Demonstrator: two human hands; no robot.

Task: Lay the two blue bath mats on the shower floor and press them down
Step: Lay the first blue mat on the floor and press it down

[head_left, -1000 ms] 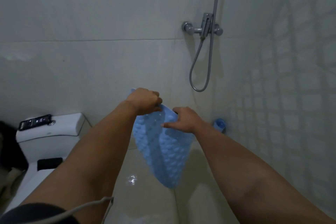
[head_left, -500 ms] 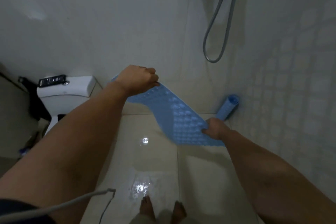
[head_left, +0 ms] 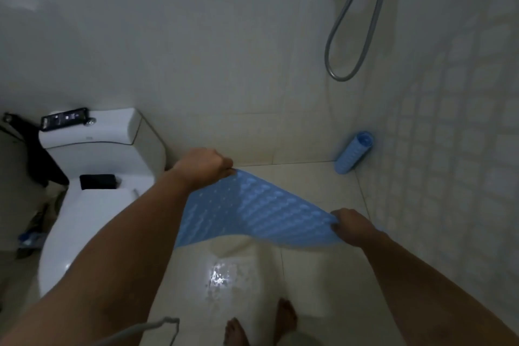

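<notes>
1. The mat (head_left: 252, 213) looks light, soft and floppy, and sags between its held ends; gripping the opposite edges suits it.
2. The left hand (head_left: 203, 167) and right hand (head_left: 351, 226) each pinch an end, holding it above the shower floor (head_left: 317, 188).
3. Since half a second ago, it is spread flatter and lower.
4. The second rolled mat (head_left: 352, 153) leans in the corner.

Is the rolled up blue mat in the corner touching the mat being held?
Apart. In the head view the rolled mat stands in the far right corner, with bare floor between it and the spread mat held by the left hand and right hand.
</notes>
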